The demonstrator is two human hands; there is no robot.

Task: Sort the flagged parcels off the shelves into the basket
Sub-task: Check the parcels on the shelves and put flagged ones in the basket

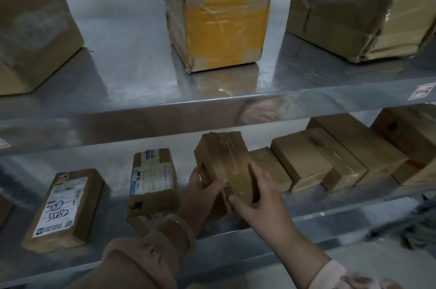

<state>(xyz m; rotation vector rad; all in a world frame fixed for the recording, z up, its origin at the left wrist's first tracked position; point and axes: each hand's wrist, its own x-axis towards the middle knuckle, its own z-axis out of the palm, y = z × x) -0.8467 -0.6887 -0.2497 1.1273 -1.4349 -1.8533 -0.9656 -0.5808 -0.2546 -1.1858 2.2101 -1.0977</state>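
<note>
In the head view, two metal shelves fill the frame. The person's left hand [203,190] and right hand [262,196] both grip one small brown taped parcel [224,161] in the middle of the frame. The left hand's fingers curl round its left side. The right hand holds its right side, with the thumb laid across the lower front near a small barcode. The parcel is tipped up on end at the front of the lower shelf [113,203], just under the edge of the upper shelf [165,121]. I cannot tell if its bottom touches the shelf.

To its left lie a parcel with a pale label [153,182] and, farther left, a parcel with handwritten numbers [63,208]. To its right, a row of plain cartons [304,161] begins just beside it. On the upper shelf stand a yellow-taped box [219,22] in the centre and larger cartons at both sides.

The step seems to be taking this parcel off the lower shelf, perhaps after checking its mark. No flag is visible on it from here. The basket is not in view. The next move probably calls for drawing the parcel toward the person, keeping it below the upper shelf edge and away from the neighbouring cartons, and then carrying it to the basket.
</note>
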